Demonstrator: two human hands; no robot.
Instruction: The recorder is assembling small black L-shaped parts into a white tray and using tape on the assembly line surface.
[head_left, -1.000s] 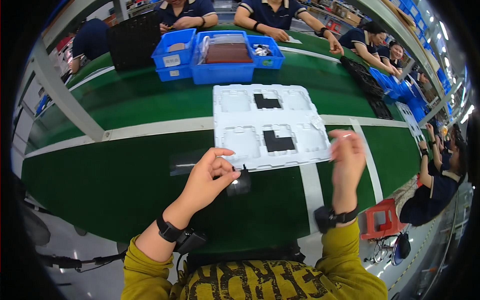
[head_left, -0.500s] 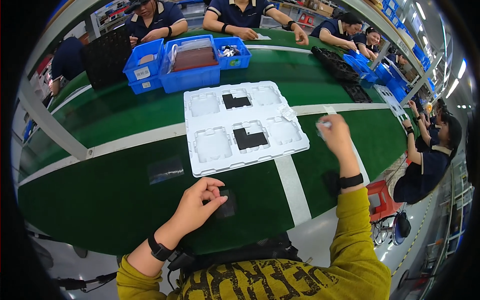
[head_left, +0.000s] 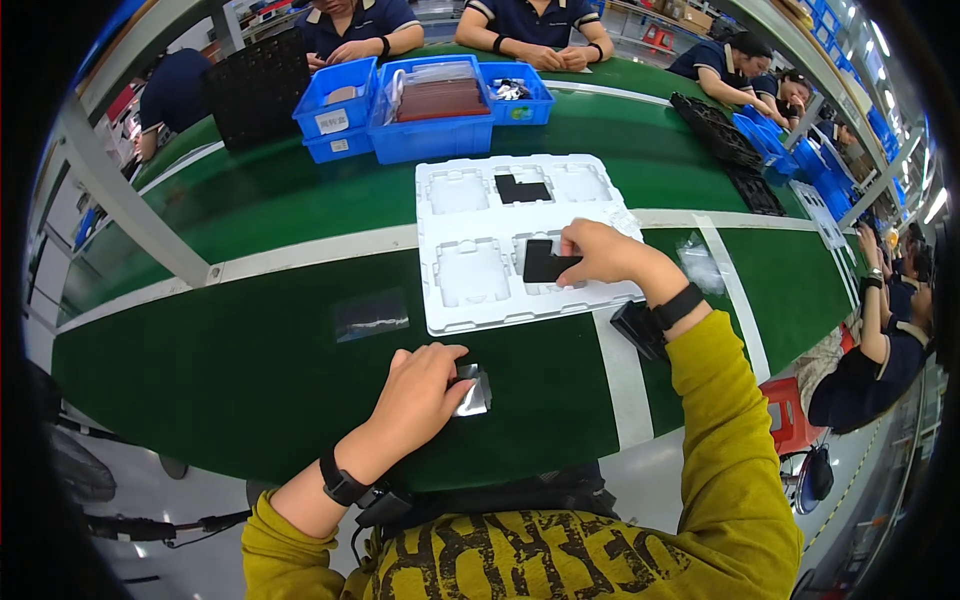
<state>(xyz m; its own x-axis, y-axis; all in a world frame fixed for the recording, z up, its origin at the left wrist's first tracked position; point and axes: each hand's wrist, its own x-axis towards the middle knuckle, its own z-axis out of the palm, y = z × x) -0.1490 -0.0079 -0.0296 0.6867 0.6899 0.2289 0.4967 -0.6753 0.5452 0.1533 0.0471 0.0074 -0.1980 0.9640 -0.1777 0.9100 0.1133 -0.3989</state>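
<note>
My left hand (head_left: 415, 398) is low over the green table, fingers bent and closed, with the thumb on a small shiny clear plastic film (head_left: 474, 391). To its upper right, my right hand (head_left: 607, 254) reaches over a white moulded tray (head_left: 432, 310). Its thumb and fingers pinch the right end of a black L-shaped piece (head_left: 543, 263) in a near compartment. Another black L-shaped piece (head_left: 522, 189) lies in the far middle compartment. The fingers partly cover the near piece, so I cannot tell if it is lifted.
A flat clear film (head_left: 370, 315) lies left of the tray, and crumpled clear plastic (head_left: 700, 264) lies right of it. Blue bins (head_left: 435, 139) stand beyond the tray. A black object (head_left: 637, 328) sits under my right wrist. Co-workers sit across the table and at the right.
My right hand has moved left from beside the tray to the near black piece. The crumpled plastic it held now lies on the table. The film at my left hand looks brighter; the view has shifted.
</note>
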